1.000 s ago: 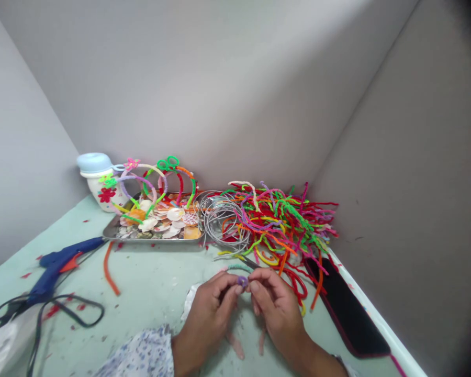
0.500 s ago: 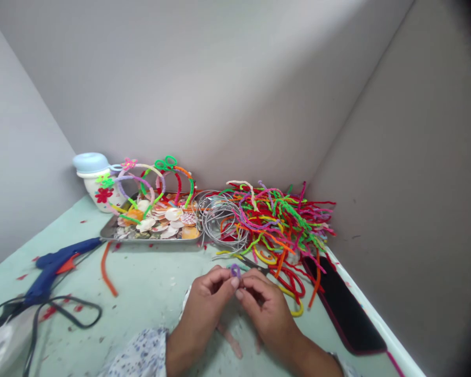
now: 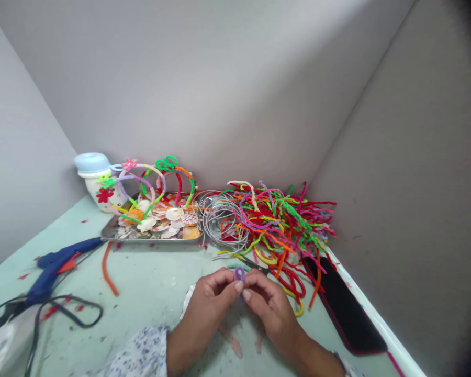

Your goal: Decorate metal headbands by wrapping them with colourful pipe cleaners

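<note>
A small loop of purple pipe cleaner [image 3: 239, 273] stands up between my fingertips, low over the middle of the table. My left hand [image 3: 214, 306] pinches it from the left, thumb against forefinger. From the right, my right hand [image 3: 270, 303] grips its base, with the thumbs nearly touching. The lower end of the pipe cleaner is hidden behind my fingers. Just beyond my hands lie red-handled scissors [image 3: 292, 280], their dark blades pointing up and left. A white object, mostly hidden, shows beside my left hand.
Behind, a metal tray [image 3: 160, 240] of shells holds several pipe-cleaner hoops [image 3: 141, 173], near a blue-lidded white bottle [image 3: 96, 175]. Coiled wire [image 3: 223, 222] and a heap of pipe cleaners [image 3: 286, 214] lie rightward. A blue glue gun [image 3: 43, 277] with its cord is left; a black phone-like slab [image 3: 345, 309], right.
Both hands have shifted slightly right together. The purple loop now stands a little clearer above the fingertips, its opening more visible.
</note>
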The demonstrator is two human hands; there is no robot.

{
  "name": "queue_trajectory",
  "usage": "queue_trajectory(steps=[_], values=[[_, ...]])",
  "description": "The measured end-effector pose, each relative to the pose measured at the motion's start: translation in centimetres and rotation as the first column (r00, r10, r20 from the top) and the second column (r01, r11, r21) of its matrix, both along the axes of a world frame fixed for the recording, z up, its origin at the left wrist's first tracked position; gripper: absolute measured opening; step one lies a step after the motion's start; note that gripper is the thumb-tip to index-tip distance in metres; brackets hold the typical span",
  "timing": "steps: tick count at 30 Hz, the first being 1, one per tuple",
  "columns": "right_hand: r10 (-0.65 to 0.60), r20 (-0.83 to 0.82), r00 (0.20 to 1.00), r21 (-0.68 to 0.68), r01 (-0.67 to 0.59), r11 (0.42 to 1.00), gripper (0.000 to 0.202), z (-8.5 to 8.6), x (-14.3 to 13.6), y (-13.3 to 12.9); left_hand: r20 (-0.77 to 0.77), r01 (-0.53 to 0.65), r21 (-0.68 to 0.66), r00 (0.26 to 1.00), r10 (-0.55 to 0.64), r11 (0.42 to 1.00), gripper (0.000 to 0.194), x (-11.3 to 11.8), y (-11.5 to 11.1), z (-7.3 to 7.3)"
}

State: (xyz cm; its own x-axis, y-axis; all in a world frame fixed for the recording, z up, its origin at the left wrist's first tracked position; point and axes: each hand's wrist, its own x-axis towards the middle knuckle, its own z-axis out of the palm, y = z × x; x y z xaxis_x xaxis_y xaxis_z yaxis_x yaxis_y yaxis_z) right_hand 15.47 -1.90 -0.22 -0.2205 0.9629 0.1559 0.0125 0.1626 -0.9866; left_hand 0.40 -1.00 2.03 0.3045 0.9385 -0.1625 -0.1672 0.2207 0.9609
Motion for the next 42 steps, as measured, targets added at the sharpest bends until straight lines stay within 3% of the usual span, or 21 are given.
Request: queue_trajectory(steps=[4,8,13,17,24,27,30,32,35,38,42], values=[[-0.091,-0.149,0.985,-0.071,0.081,0.994,0.025,-0.5,0.5,0.2,0.000,0.097,0.033,0.995,-0.097,0.995,0.023,0.0,0.0,0.0],[-0.005,-0.153,0.988,-0.033,0.000,0.999,0.026,-0.5,0.9,0.5,0.116,0.278,-0.105,0.957,-0.265,0.955,0.025,-0.1,0.0,-0.3],[0.061,-0.163,0.985,0.034,-0.057,0.998,0.016,-0.2,1.0,0.7,0.168,0.335,-0.173,0.937,-0.307,0.926,0.016,-0.3,0.3,-0.5],[0.054,-0.189,0.981,0.049,-0.046,0.998,0.013,-0.2,1.0,0.7,0.162,0.310,-0.202,0.946,-0.281,0.929,0.016,-0.5,0.5,-0.3],[-0.017,-0.093,0.996,0.127,0.029,0.992,0.008,-0.2,0.9,0.7,0.008,0.186,-0.081,0.982,-0.186,0.979,0.020,-0.3,0.5,0.1],[-0.062,-0.025,0.998,0.174,0.065,0.983,0.006,-0.3,0.8,0.8,-0.158,0.130,0.042,0.980,-0.122,0.991,0.019,-0.3,0.7,-0.1],[-0.091,0.032,0.995,0.209,0.083,0.975,0.007,-0.4,0.7,0.8,-0.322,0.100,0.237,0.947,-0.019,0.966,0.015,-0.3,0.6,-0.3],[-0.099,0.053,0.994,0.212,0.085,0.974,0.008,-0.4,0.6,0.7,-0.420,0.107,0.395,0.904,0.076,0.912,0.012,-0.3,0.3,-0.3],[-0.097,0.060,0.994,0.152,0.087,0.985,0.010,-0.1,0.4,0.4,-0.527,0.188,0.606,0.823,0.214,0.773,0.011,-0.3,-0.2,-0.5],[-0.063,0.034,0.997,-0.057,0.064,0.996,0.010,0.3,0.2,0.0,-0.568,0.305,0.749,0.752,0.334,0.588,0.011,-0.5,-0.4,-1.0],[-0.038,-0.019,0.999,-0.377,0.028,0.926,0.012,0.5,-0.2,-0.1,-0.596,0.451,0.802,0.652,0.469,0.391,0.016,-0.8,-0.6,-2.0]])
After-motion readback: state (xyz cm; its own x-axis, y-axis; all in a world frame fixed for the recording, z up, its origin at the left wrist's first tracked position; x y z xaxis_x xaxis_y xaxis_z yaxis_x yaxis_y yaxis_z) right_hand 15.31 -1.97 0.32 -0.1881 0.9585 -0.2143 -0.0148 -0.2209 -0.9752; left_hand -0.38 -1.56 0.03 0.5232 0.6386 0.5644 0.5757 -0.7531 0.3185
